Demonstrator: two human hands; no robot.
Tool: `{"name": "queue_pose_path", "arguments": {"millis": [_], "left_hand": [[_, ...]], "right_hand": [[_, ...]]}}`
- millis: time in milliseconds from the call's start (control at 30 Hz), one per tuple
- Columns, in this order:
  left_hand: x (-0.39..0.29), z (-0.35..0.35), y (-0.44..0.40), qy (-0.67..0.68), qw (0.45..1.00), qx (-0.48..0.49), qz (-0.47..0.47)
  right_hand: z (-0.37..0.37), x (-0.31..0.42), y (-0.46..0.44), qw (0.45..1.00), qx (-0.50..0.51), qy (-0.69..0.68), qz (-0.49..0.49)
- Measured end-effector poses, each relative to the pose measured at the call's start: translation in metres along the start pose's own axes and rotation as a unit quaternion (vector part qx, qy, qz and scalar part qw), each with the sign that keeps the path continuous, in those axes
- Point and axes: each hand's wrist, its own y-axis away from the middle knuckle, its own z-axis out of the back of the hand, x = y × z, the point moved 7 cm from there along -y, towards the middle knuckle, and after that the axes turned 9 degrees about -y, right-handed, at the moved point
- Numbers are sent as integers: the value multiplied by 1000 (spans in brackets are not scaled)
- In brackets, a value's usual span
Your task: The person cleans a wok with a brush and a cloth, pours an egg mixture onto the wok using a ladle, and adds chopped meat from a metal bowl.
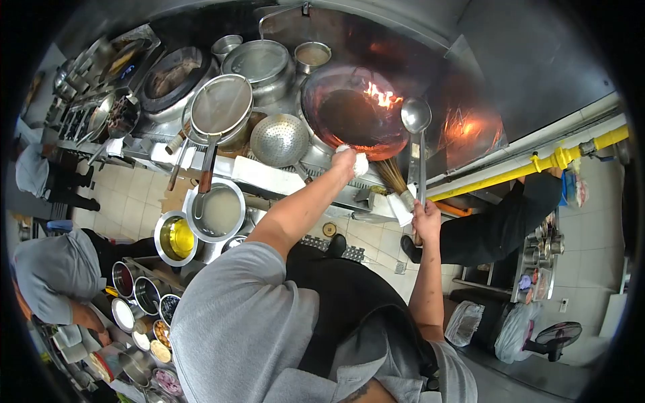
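Observation:
A large dark wok (349, 114) stands on the stove, with flames at its back right side and an orange glow round its rim. At its near rim my left hand (345, 161) is closed on a folded white cloth (361, 165). Further right, my right hand (426, 219) grips the handle of a metal ladle (416, 115), whose round bowl is raised beside the wok's right edge. A bamboo brush (392, 176) lies between the wok and the ladle handle. Left of the wok sits a perforated metal strainer (279, 140).
A mesh sieve (222, 104) and lidded pot (256, 62) stand left. Nearer are a pot of cloudy liquid (220, 211) and a bowl of yellow oil (180, 239). A yellow pipe (524, 171) runs right. Co-workers (57, 269) stand left; another person's dark-clothed leg (490, 225) is right.

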Motion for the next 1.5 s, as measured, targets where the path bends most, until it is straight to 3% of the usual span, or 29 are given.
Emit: {"name": "queue_pose_path", "arguments": {"millis": [267,367,467,633,833,933,1000,1033,1167,1267,1500], "left_hand": [[-3,11,56,82,997,-2,-16],[-9,7,65,84,992,78,-48],[-33,-2,120,89,994,62,-28],[-58,-10,179,107,991,63,-56],[-79,-12,191,185,974,70,-111],[-94,-6,203,192,970,68,-134],[-108,-6,205,227,950,157,-148],[-114,-6,209,259,949,107,-142],[-137,6,230,283,948,70,-129],[-157,14,222,274,940,161,-127],[-190,32,233,305,942,107,-93]], "right_hand": [[10,18,7,998,27,40,39],[27,26,1,992,58,93,68],[43,58,13,981,60,163,86],[54,113,24,932,69,289,210],[50,168,19,908,131,308,252],[43,194,8,875,146,329,324],[33,210,0,861,156,371,312],[28,216,-8,860,164,356,327],[-4,259,-3,821,182,383,382],[-32,291,7,793,195,424,391],[-88,340,16,738,208,489,416]]}}
